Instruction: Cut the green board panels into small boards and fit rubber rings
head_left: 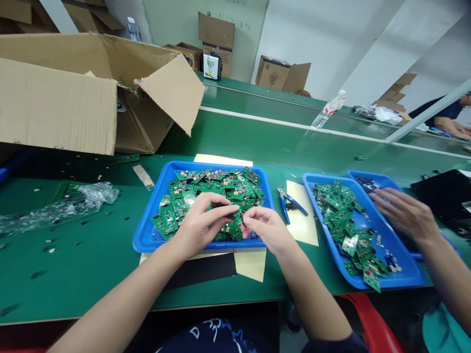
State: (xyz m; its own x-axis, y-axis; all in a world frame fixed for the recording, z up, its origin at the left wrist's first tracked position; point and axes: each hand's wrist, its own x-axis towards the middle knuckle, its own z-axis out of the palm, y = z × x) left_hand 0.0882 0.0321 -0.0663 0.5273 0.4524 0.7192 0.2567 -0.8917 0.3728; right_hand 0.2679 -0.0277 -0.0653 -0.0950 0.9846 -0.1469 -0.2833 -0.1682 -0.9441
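A blue tray (143, 225) heaped with small green circuit boards (176, 208) lies in front of me. Over the heap, my left hand (202, 220) has its thumb and fingers closed around the edge of a green circuit board (236, 226), largely hidden among the others. Close to its fingertips, my right hand (267, 228) pinches a small black piece (242, 219) between thumb and forefinger. To the right of the tray, blue-handled cutters (290, 202) rest on yellow paper (305, 230).
A second blue tray (405, 280) of circuit boards stands at right, beside a co-worker's hand (408, 215) over another blue tray (368, 174). An open cardboard box (59, 108) occupies the left. Clear plastic wrap (88, 198) and black scraps litter the green table (91, 264). A bottle (328, 110) leans behind.
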